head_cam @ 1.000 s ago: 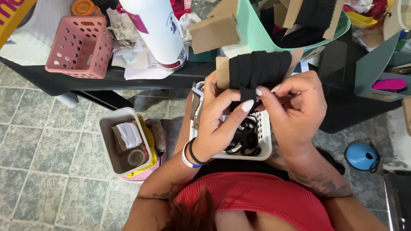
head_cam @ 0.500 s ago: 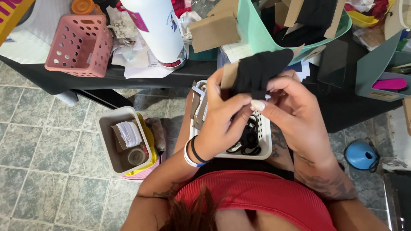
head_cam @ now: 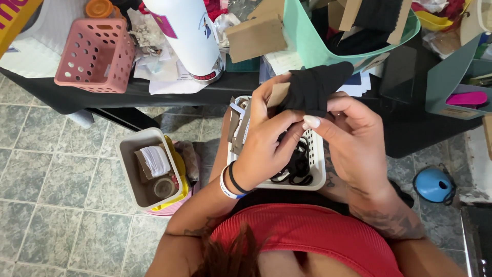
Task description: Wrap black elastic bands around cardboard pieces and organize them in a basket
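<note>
Black fabric (head_cam: 315, 87) pinched between both hands: left (head_cam: 266, 146), right (head_cam: 353, 138).

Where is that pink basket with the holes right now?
In the head view, the pink basket sits at the upper left on the dark table, just left of the tall white bottle.

A black fabric piece (head_cam: 316, 86) wrapped on a brown card (head_cam: 278, 94) is held by both hands above a white slotted basket (head_cam: 319, 174) on the lap. The left hand (head_cam: 264, 149) is closed on the card's lower edge; the right hand (head_cam: 353, 136) pinches the fabric from the other side. A pink basket (head_cam: 95, 56) and a white bottle (head_cam: 192, 38) are seen on the dark table (head_cam: 128, 95).
</note>
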